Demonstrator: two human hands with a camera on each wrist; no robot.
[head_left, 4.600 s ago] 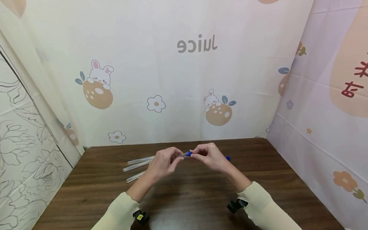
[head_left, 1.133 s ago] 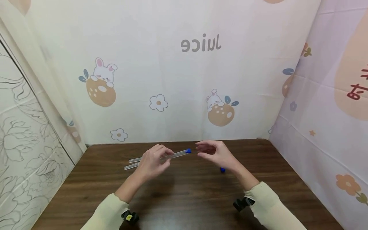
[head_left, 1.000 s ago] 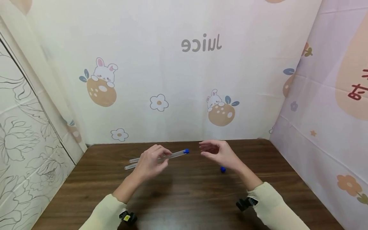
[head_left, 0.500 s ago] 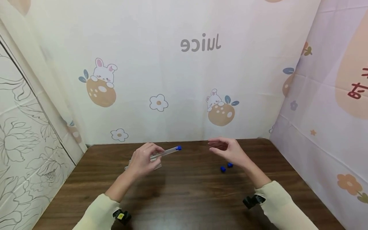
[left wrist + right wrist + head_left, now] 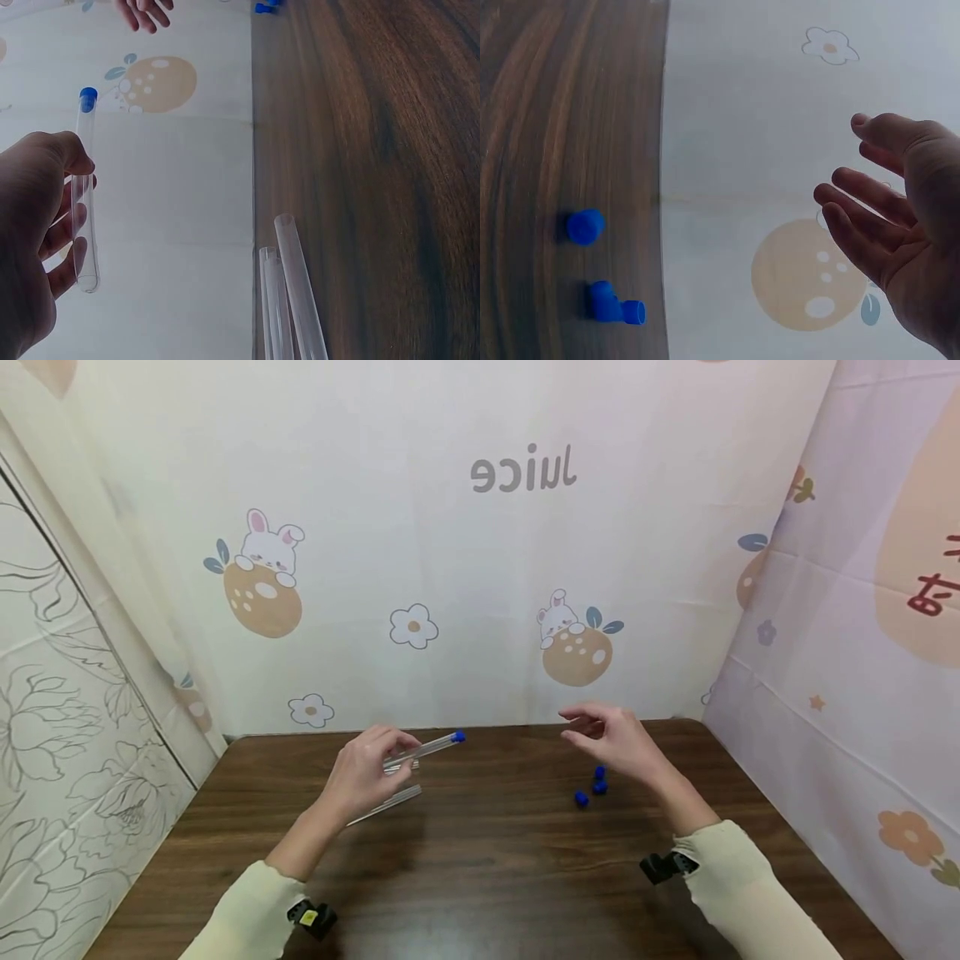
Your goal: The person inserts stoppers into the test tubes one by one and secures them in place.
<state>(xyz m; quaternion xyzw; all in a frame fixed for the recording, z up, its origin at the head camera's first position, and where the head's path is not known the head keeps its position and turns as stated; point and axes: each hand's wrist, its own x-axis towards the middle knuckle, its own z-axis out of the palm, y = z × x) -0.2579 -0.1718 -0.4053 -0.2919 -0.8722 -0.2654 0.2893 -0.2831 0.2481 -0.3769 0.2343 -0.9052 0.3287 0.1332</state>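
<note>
My left hand (image 5: 367, 772) holds a clear test tube (image 5: 85, 142) between thumb and fingers, raised off the table. A blue stopper (image 5: 88, 96) sits in the tube's upper end, which points to the right in the head view. Under and beside this hand lie three loose clear tubes (image 5: 298, 277), partly hidden by it in the head view; their visible ends have no stoppers. My right hand (image 5: 626, 747) is empty, its fingers relaxed and apart from the thumb. Below it on the table are three loose blue stoppers (image 5: 582, 798), two of them close together.
The dark wooden table (image 5: 495, 877) ends at a pale printed curtain (image 5: 480, 568) behind it. A second curtain (image 5: 840, 693) borders the right side, and a floral panel (image 5: 67, 735) stands at the left.
Both hands were at the stoppered end of the tube. The right hand has let go and moved right, uncovering the loose stoppers. The left hand has carried the tube left.
</note>
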